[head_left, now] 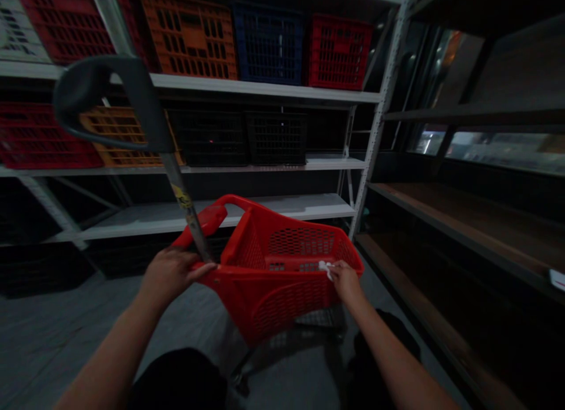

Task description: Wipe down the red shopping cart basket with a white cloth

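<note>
A red plastic shopping cart [282, 289] with mesh sides stands in front of me. My left hand [174, 273] is closed on the rim of the cart near its handle [212, 219], thumb lying along the top edge. At the cart's far right end, my right hand [346, 279] pinches a crumpled white cloth or tissue [326, 269] against the near rim. A metal pole [183, 195] with a grey D-shaped grip [152, 104] rises beside my left hand. Its lower end meets the cart near the handle; how it is fixed is hidden.
A white metal rack [265, 87] behind the cart carries orange [192, 36], blue [269, 42], red [339, 51] and black crates [276, 136]. Brown shelves [463, 222] run along the right. Grey floor [57, 333] shows at left, and my dark-clothed knees [180, 375] are below.
</note>
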Tool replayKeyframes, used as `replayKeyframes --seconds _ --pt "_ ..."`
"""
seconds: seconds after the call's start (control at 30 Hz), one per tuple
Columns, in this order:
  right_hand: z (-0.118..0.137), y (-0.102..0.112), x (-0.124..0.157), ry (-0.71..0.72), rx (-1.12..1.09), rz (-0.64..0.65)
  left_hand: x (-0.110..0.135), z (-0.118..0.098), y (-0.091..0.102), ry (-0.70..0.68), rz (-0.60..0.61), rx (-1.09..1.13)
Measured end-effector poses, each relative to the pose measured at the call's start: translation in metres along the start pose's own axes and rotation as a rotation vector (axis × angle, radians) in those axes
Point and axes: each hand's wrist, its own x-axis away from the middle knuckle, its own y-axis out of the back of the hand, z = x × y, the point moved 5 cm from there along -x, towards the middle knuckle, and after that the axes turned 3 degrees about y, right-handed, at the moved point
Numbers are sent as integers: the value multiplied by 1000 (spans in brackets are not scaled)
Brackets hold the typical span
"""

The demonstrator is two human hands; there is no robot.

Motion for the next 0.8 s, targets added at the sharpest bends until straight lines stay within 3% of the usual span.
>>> replayKeyframes --seconds 0.07,0.13,0.23,0.37,0.53,0.63,0.7,0.8 --pt "-13 10 2 -36 10 -45 0 -4 -1 -76 42 -87" --pt "-20 15 5 -76 13 -103 0 -11 4 -114 -15 -198" --pt "-12 6 8 -83 0 -142 1 -26 9 -97 -64 -263" --pt "42 -32 4 3 -109 -57 2 -37 -2 24 11 -325" --pt "131 -79 -11 144 -216 25 5 -35 -12 127 -135 -392" --pt "160 -93 -17 235 -253 37 5 -32 -14 149 -161 -360" --pt "157 -94 -18 248 -266 36 4 -30 -14 161 -160 -366" --pt "120 -79 -16 208 -254 25 2 -29 -14 156 -158 -402"
